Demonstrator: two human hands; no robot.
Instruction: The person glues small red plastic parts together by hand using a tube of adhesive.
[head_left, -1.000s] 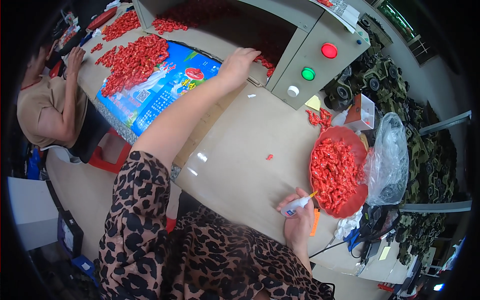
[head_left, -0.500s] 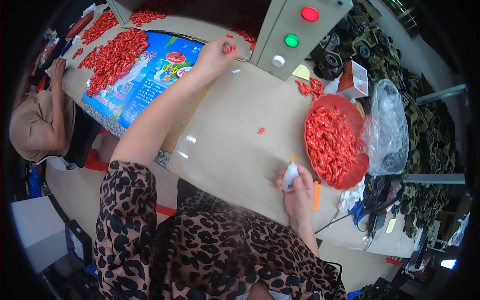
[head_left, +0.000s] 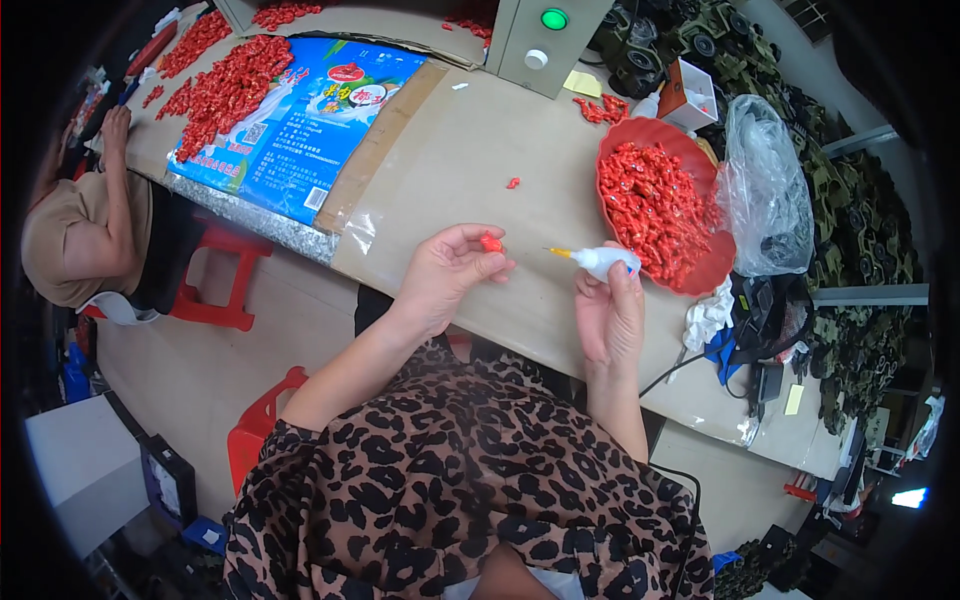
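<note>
My left hand (head_left: 445,275) is closed in a pinch on a small shiny red piece (head_left: 491,242), partly covered by the fingertips. In my right hand (head_left: 611,320) lies a white squeeze bottle (head_left: 603,262) with a thin yellow nozzle. The bottle is tilted almost level, its tip aimed left at the red piece with a gap between them. A single loose red piece (head_left: 513,183) lies on the table beyond my hands. Just past my right hand stands a red scalloped bowl (head_left: 722,262) heaped with many such red pieces.
A blue printed sheet (head_left: 330,130) at the left bears a large red pile (head_left: 235,90). A grey control box (head_left: 530,75) with buttons stands at the back. A plastic bag (head_left: 765,190) and a small box (head_left: 690,92) flank the bowl. A co-worker's arm (head_left: 115,190) rests far left.
My left hand has come back from beside the control box toward me, bringing a red piece near the bottle. My right hand has tipped the bottle from upright to nearly level. The view has shifted.
</note>
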